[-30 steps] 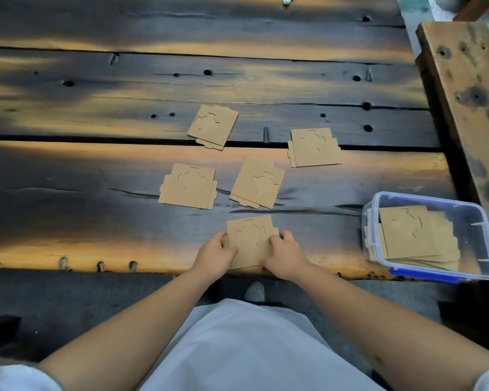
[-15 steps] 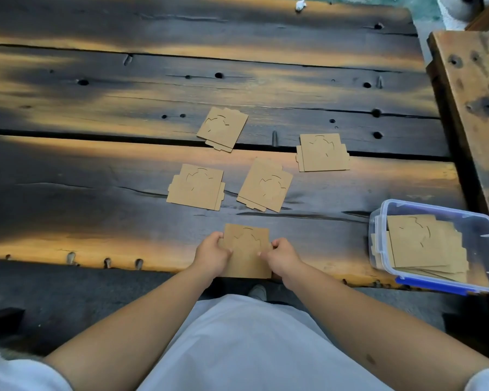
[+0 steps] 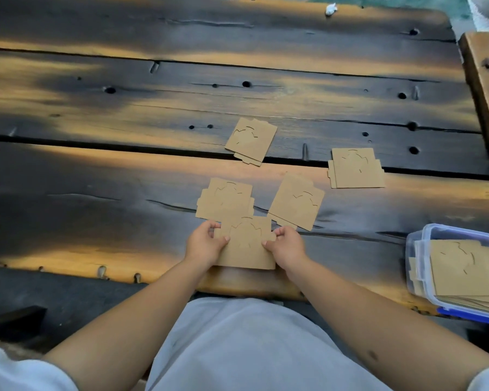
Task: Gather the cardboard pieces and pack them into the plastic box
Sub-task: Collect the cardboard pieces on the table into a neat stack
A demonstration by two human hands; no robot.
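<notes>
Both hands hold one flat brown cardboard piece (image 3: 247, 246) by its side edges just above the table's near edge: my left hand (image 3: 205, 244) on its left side, my right hand (image 3: 287, 245) on its right. Its far edge overlaps another cardboard piece (image 3: 223, 197) lying on the table. Further pieces lie to the right (image 3: 297, 204), at the back (image 3: 251, 141) and at the far right (image 3: 356, 167). The clear plastic box (image 3: 418, 249) with a blue rim stands at the right near edge, with several cardboard pieces stacked inside.
The table (image 3: 124, 170) is made of dark, worn wooden planks with gaps and holes. A wooden beam (image 3: 486, 88) runs along the right side. A small white scrap (image 3: 330, 8) lies at the far edge. My light clothing fills the bottom of the view.
The held cardboard piece has been lifted and moved slightly forward, and it overlaps the near-left piece on the table. My head has turned left, so the box sits further right in view.
</notes>
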